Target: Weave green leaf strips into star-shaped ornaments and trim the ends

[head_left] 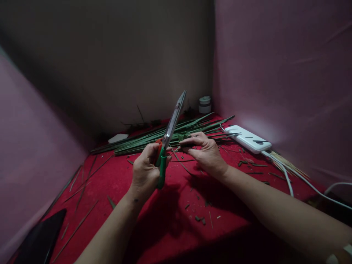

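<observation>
Head view: a flat black object is lying at the left of the red worktop. The left hand is grasping scissors, blades pointing upward; long green strips are lying behind. The right hand is pinching a small green piece near the scissors. Farther right, a white power bank is resting.
</observation>
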`<state>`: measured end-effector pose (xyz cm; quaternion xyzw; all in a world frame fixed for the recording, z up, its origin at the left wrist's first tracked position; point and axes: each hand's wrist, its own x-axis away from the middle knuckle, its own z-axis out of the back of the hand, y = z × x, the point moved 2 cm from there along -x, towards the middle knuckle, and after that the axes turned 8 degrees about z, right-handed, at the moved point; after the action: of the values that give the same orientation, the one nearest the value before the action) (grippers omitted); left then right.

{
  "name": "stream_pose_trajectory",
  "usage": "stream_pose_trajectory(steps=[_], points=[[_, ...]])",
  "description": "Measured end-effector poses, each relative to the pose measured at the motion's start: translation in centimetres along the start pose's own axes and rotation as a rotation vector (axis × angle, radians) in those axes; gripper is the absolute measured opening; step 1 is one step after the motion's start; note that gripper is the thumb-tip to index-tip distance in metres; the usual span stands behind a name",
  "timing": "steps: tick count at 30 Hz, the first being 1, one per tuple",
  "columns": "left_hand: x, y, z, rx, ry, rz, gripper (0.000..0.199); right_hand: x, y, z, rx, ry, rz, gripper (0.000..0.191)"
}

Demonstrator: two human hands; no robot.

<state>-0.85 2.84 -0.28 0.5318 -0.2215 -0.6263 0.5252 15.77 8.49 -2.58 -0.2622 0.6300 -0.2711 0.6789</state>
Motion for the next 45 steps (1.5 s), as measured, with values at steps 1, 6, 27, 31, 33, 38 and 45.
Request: stream_pose_trajectory(steps=[1, 6, 27, 31, 33, 38, 45], points=[[0.1, 0.1, -0.1, 0.01, 0.005, -0.007, 0.027, 0.1, -0.1, 0.0, 0.023, 0.019, 0.038, 0.02], [0.5, 0.4, -0.7, 0.008, 0.024, -0.027, 0.025, 0.3, -0.3, 0.1, 0.064, 0.051, 0.092, 0.02], [-1.5, -1.6, 2.5, -0.659, -0.097, 0.035, 0.022, -1.4, 0.6, 1.2, -0.507, 0.212, -0.414, 0.02], [-1.8, -2.1, 3.2, -0.761, -0.072, -0.061, 0.03, -1.8, 1.4, 1.6, -0.552, 0.297, -0.453, 0.022], [-1.9, -2.2, 3.1, -0.823, -0.083, -0.131, 0.033, -1.9, 1.7, 1.6, -0.577, 0.315, -0.465, 0.023], [-1.7, -3.0, 2.5, -0.969, -0.156, -0.227, 0.031, -2.0, 1.7, 1.5, -0.626, 0.323, -0.469, 0.029], [-1.2, -3.1, 1.9, -1.049, -0.162, -0.238, 0.028, -2.0, 1.7, 1.6, -0.614, 0.32, -0.428, 0.044]])
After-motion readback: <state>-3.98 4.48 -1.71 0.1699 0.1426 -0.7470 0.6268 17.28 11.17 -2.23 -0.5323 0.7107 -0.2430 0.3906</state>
